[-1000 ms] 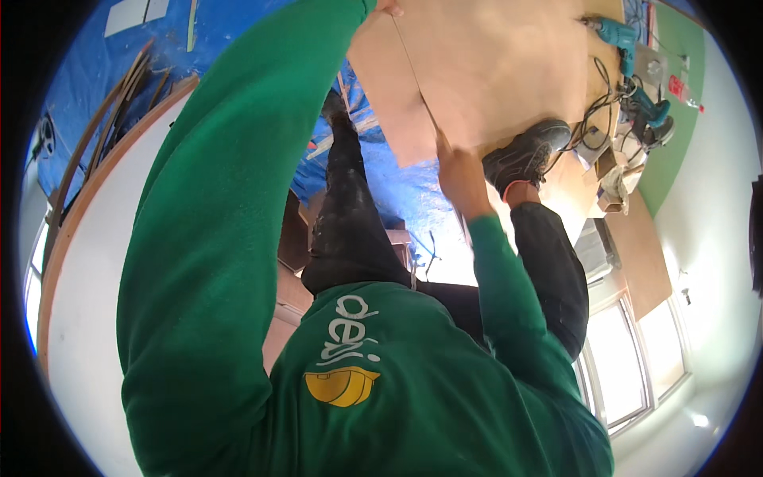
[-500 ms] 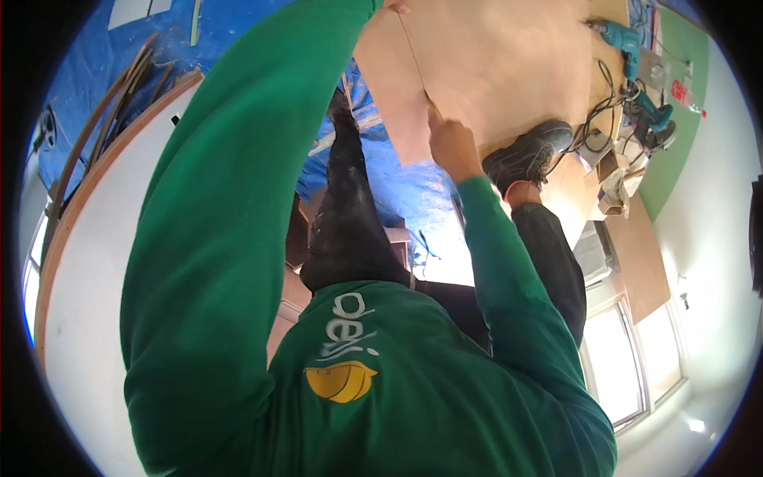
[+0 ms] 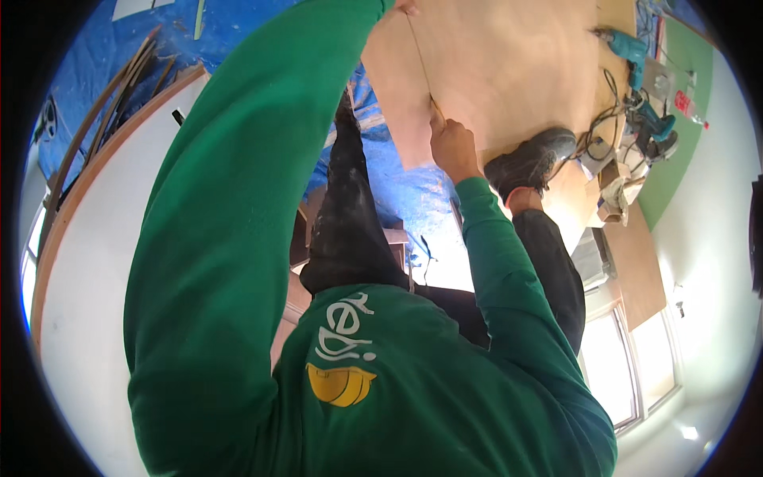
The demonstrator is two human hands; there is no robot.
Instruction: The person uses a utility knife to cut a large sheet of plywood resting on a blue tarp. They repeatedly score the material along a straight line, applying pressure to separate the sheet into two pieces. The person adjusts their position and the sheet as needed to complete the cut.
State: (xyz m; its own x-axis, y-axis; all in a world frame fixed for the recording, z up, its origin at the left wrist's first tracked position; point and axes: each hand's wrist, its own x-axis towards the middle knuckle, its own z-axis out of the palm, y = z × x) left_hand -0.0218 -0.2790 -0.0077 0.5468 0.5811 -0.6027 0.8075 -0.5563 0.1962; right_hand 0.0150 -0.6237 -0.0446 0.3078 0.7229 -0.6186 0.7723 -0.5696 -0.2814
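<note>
A large tan wooden sheet [image 3: 509, 71] lies in front of me at the top of the view. My right hand [image 3: 455, 149] is closed around a slim yellowish pointed tool [image 3: 437, 110], its kind too small to make out, with the tip against the sheet. From that tip a thin dark line [image 3: 419, 52] runs up the sheet toward my left hand [image 3: 407, 7]. Only a bit of that hand shows at the top edge, on or just over the sheet; its fingers are mostly out of the picture.
My shoe [image 3: 531, 161] rests on the sheet's near right edge. To the right lie a teal drill [image 3: 626, 52], another teal power tool [image 3: 653, 119], black cords [image 3: 602, 119] and a plastic bottle [image 3: 690, 110]. A blue tarp [image 3: 238, 32] covers the floor; wooden strips [image 3: 119, 99] lie at left.
The sheet and surroundings sit slightly further right in the view. My right hand keeps its grip on the tool at the line's near end, with little movement.
</note>
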